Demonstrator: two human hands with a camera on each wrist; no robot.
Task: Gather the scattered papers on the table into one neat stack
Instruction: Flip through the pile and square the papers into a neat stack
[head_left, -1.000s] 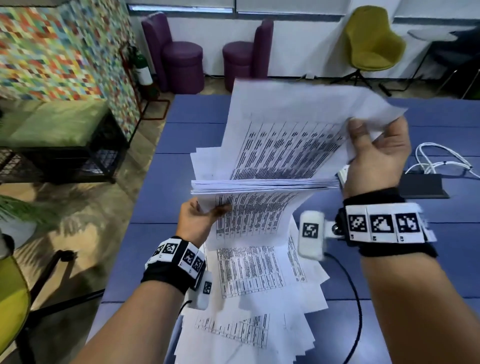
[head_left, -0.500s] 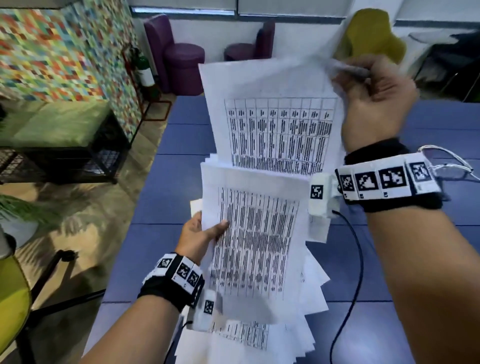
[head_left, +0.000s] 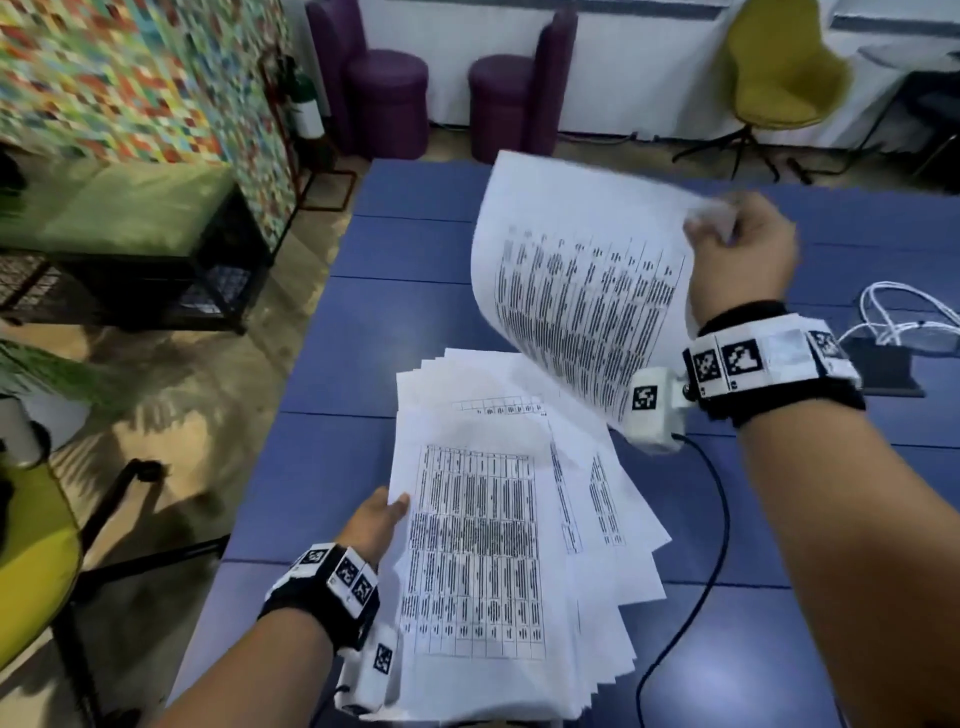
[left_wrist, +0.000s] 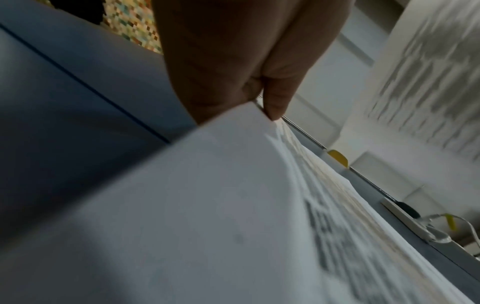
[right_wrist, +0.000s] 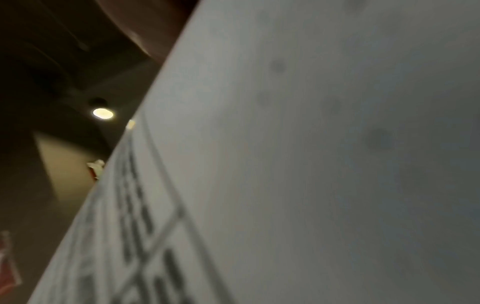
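A fanned pile of printed papers (head_left: 483, 545) lies on the blue table (head_left: 332, 353), its edges uneven. My left hand (head_left: 376, 522) grips the pile's left edge, thumb on top; the left wrist view shows the thumb and fingers (left_wrist: 272, 107) pinching that paper edge (left_wrist: 207, 185). My right hand (head_left: 737, 254) is raised over the table's middle and pinches the top corner of a sheet or thin bundle of printed paper (head_left: 582, 291), which hangs curved above the pile. That paper (right_wrist: 311, 164) fills the right wrist view.
A black cable (head_left: 711, 545) runs from the right wrist camera across the table. White cables (head_left: 904, 317) and a black box (head_left: 883, 369) lie at the right edge. Purple seats (head_left: 389, 93), a yellow chair (head_left: 779, 73) and a green bench (head_left: 130, 218) stand off the table.
The left hand has lowered its papers flat onto the table. The right hand has swung its raised paper down and to the right, away from the pile.
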